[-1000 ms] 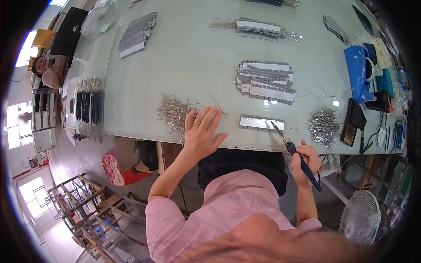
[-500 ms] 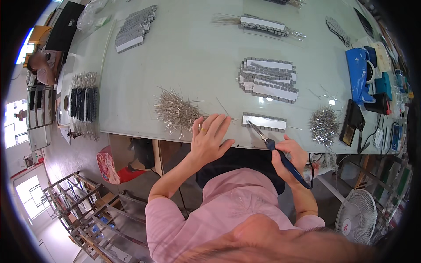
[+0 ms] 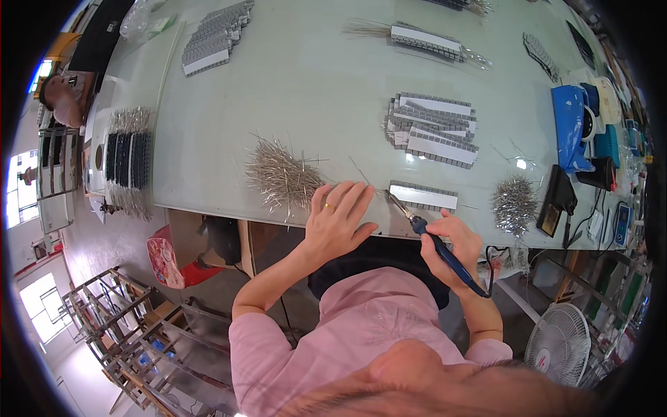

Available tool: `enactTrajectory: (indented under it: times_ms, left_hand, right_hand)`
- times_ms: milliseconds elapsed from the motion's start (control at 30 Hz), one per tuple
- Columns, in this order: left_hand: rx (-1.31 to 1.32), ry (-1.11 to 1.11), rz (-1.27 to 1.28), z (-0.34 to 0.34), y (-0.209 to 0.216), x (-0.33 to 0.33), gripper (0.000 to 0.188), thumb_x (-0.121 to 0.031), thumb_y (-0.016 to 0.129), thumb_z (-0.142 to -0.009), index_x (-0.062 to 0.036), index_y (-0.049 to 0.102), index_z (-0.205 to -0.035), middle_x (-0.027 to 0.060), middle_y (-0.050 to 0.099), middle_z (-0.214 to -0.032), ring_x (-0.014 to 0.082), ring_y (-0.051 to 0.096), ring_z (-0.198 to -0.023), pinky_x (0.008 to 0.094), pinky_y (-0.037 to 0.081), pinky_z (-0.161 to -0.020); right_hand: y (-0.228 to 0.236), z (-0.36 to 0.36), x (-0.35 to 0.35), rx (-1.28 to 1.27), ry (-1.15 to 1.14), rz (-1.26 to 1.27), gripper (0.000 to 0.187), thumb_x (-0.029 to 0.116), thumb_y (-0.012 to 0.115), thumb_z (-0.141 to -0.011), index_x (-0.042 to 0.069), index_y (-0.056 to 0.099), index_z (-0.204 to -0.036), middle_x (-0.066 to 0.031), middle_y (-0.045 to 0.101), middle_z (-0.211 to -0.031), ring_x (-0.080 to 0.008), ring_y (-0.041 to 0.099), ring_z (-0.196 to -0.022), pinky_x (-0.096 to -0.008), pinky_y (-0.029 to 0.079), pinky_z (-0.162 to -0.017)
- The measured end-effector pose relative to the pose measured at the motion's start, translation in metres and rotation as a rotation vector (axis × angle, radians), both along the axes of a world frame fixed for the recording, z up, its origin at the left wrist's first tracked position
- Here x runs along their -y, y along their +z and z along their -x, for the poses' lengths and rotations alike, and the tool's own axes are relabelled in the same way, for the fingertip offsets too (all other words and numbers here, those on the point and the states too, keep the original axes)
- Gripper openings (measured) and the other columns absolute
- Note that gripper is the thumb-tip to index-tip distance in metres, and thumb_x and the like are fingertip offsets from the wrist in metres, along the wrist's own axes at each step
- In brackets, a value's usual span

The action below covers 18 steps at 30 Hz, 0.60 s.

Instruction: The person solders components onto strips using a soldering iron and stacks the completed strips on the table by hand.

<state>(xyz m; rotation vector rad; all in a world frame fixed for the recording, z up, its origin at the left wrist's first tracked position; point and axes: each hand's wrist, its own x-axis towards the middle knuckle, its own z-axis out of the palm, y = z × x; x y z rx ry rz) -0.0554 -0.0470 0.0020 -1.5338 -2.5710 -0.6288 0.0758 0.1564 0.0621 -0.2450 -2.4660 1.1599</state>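
My right hand (image 3: 462, 243) is closed around the dark blue handle of a soldering iron (image 3: 445, 254). Its metal tip points up and left, at the left end of a white strip with grey toothed edges (image 3: 425, 197); whether they touch, I cannot tell. My left hand (image 3: 340, 219), with a ring on one finger, rests at the table edge with its fingers stretched out. The fingertips are left of the iron's tip, beside a heap of thin metal leads (image 3: 281, 174). Anything under those fingers is hidden. A loose lead (image 3: 360, 169) lies just beyond them.
Behind the strip lies a stack of similar strips (image 3: 441, 149); a bundled group with leads (image 3: 427, 40) is farther back. To the right are another lead heap (image 3: 514, 201), a black stand (image 3: 556, 201) and a blue holder (image 3: 571, 128). More strips (image 3: 215, 42) lie far left.
The iron's tip has moved left, from over the strip to its left end, as my right hand shifted slightly left. My left hand has stayed nearly in place.
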Motion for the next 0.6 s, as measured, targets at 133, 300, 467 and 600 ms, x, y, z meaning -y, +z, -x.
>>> enactTrajectory:
  times_ms: [133,300,467,600]
  left_hand:
    - [0.004,-0.001,0.002,0.0,0.0,0.0,0.064,-0.04,0.072,-0.077,-0.0084,0.058,-0.131,0.0056,0.053,-0.132,0.0234,0.046,-0.123,0.0477,0.03,-0.105]
    - [0.012,-0.001,0.011,0.0,0.0,0.001,0.065,-0.04,0.072,-0.077,-0.009,0.058,-0.132,0.0047,0.052,-0.132,0.0226,0.046,-0.124,0.0481,0.03,-0.105]
    - [0.009,0.002,0.007,0.0,-0.003,0.001,0.065,-0.04,0.072,-0.076,-0.0098,0.058,-0.132,0.0043,0.052,-0.133,0.0221,0.045,-0.124,0.048,0.029,-0.105]
    - [-0.013,0.016,0.001,-0.001,-0.003,0.003,0.062,-0.039,0.073,-0.076,-0.0107,0.06,-0.13,0.0044,0.053,-0.134,0.0218,0.046,-0.125,0.0484,0.028,-0.106]
  right_hand:
    - [0.0,0.003,0.0,0.011,0.003,0.007,0.016,0.003,0.073,-0.07,0.005,0.063,-0.083,-0.009,0.067,-0.074,-0.0281,0.068,-0.07,-0.0443,0.057,-0.087]
    - [0.0,0.005,0.0,0.014,0.025,-0.032,0.017,0.003,0.074,-0.069,0.006,0.063,-0.082,-0.0082,0.066,-0.073,-0.0265,0.067,-0.068,-0.0437,0.057,-0.087]
    - [0.006,0.009,0.003,-0.052,0.092,-0.158,0.019,0.002,0.074,-0.068,0.006,0.064,-0.083,-0.0068,0.064,-0.075,-0.0249,0.066,-0.066,-0.0432,0.058,-0.086]
    - [0.019,0.015,0.011,-0.009,0.204,-0.27,0.021,0.001,0.075,-0.066,0.006,0.065,-0.083,-0.0068,0.061,-0.074,-0.0256,0.065,-0.064,-0.0453,0.058,-0.086]
